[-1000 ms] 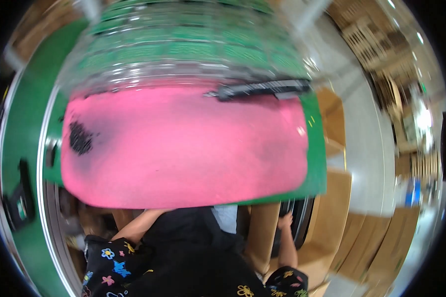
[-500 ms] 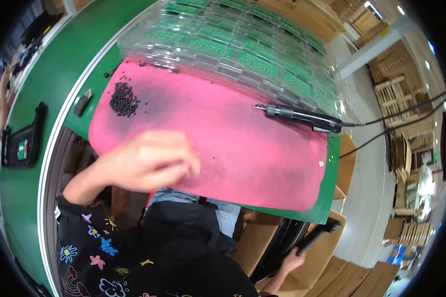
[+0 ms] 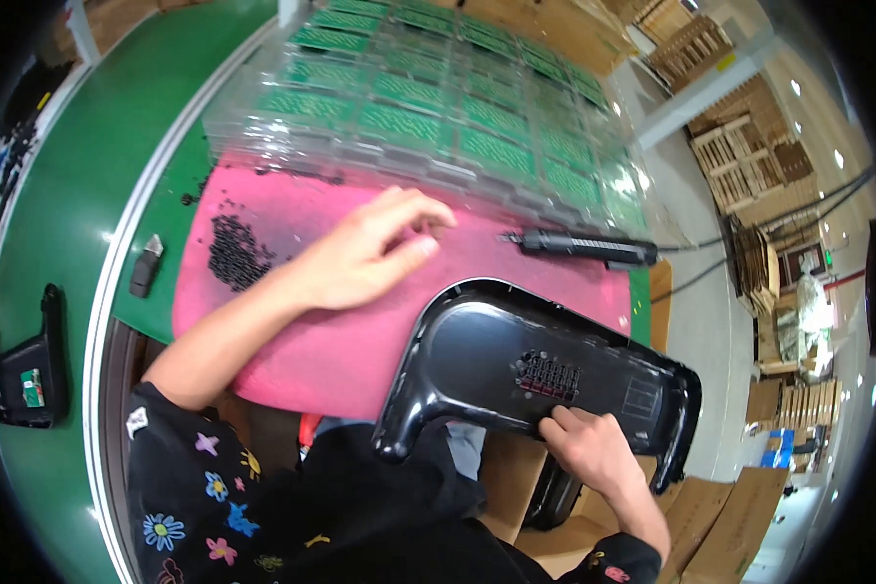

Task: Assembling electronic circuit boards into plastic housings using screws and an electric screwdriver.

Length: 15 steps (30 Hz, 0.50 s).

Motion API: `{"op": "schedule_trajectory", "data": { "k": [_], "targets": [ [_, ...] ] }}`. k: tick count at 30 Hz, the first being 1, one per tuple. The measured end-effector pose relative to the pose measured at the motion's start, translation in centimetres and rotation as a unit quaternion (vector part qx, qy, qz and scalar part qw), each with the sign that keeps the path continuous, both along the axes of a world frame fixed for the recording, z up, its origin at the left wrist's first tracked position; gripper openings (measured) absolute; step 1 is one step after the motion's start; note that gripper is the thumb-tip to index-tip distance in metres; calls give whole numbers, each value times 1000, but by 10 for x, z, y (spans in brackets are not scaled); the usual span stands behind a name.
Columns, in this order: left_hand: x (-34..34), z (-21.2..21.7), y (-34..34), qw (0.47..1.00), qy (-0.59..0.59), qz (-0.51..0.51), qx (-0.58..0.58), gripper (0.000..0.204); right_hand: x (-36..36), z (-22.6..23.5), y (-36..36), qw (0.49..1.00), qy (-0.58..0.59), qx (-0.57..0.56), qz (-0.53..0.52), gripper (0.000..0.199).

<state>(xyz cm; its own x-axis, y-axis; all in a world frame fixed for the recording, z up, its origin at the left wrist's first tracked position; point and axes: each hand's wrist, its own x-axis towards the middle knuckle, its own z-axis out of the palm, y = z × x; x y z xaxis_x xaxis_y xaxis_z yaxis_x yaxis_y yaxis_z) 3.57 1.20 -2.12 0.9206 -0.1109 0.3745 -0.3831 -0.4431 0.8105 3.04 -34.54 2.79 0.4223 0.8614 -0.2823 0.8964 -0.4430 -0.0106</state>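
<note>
A black plastic housing shell (image 3: 472, 346) with a curved, legged outline hangs over the near right part of the pink mat (image 3: 302, 355). My right hand (image 3: 589, 443) is closed on its near edge, beside a grid of small openings. The hollow inner side faces up. My left hand (image 3: 375, 248) hovers over the mat's far middle, fingers loosely curved and apart, holding nothing. Left of that hand lies a heap of small black screws or similar tiny parts (image 3: 236, 253). A black electric screwdriver (image 3: 589, 246) rests at the mat's far right.
Clear plastic trays of green circuit boards (image 3: 404, 122) are stacked along the far side. A small black cutter-like tool (image 3: 146, 268) lies left of the mat. Another black shell with a small board (image 3: 32, 384) sits far left. Cardboard boxes (image 3: 740, 521) stand at the lower right.
My right hand has lifted the black shell from the box at the lower right onto the mat area. The left hand has moved farther out and its fingers have opened.
</note>
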Motion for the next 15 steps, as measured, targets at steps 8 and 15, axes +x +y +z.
{"op": "schedule_trajectory", "data": {
  "k": [8, 15],
  "targets": [
    [-3, -9, 16, 989, 1, 72, 132, 24, 102, 58, 212, 964, -52, 227, 130, 29],
    [-4, -2, 20, 981, -8, 54, 188, 17, 180, -5, 382, 953, -137, 270, 25, 50]
  ]
}}
